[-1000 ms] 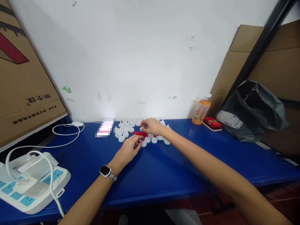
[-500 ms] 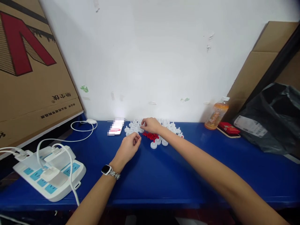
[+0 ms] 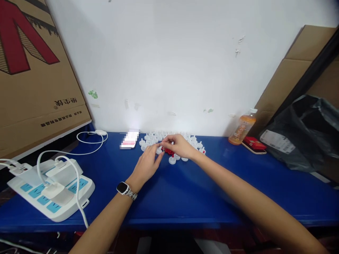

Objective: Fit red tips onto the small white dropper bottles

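White round plastic caps with a thin stem (image 3: 172, 160) are spread over the far middle of the blue table, around a small heap of red pieces (image 3: 168, 151). My left hand (image 3: 145, 163) reaches in from the left, its thumb and fingers around one white cap (image 3: 159, 151). Bent over the red heap, my right hand (image 3: 180, 145) pinches with thumb and fingertips right at that cap. Whatever lies in the right fingertips is too small and covered to make out. The fingers of both hands meet here.
A white power strip (image 3: 50, 208) with plugs and cables lies at left, below a large carton (image 3: 39, 88). A phone (image 3: 129, 140) rests near the wall. To the right are an orange drink bottle (image 3: 242, 128), a red box (image 3: 253, 143) and a dark plastic bag (image 3: 299, 141).
My left hand has uncurled and moved up to my right hand, and a white cap now shows between its fingers. My right hand has drawn slightly right and nearer. The view has shifted a little.
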The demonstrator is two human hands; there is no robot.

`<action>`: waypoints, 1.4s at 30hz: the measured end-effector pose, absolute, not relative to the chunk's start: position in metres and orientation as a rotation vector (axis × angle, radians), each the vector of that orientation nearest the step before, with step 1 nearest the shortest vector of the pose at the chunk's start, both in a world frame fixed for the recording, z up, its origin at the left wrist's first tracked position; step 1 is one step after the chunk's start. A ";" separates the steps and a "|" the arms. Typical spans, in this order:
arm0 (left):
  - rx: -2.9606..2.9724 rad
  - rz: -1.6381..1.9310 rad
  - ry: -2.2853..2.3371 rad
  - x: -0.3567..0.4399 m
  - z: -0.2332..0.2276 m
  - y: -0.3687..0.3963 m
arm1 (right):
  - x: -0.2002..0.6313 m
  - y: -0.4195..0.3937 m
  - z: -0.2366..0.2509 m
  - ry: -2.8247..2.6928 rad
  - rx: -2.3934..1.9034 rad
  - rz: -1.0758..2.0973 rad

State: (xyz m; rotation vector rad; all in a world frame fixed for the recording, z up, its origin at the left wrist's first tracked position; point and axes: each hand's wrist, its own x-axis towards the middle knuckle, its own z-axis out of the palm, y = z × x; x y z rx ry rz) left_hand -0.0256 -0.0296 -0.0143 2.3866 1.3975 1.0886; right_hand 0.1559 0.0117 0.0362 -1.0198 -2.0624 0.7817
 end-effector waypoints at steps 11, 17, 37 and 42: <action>2.357 0.831 1.372 -0.030 -0.032 -0.022 | 0.150 0.063 0.027 -2.501 -1.590 -0.018; 2.322 0.741 1.397 -0.032 -0.032 -0.018 | 0.126 0.084 0.027 -2.557 -1.706 -0.003; 2.168 0.871 1.269 -0.020 -0.020 -0.029 | 0.146 0.011 0.003 -1.553 -1.058 0.704; 2.164 0.913 1.246 -0.016 -0.019 -0.033 | 0.134 -0.003 -0.006 -1.425 -1.008 0.800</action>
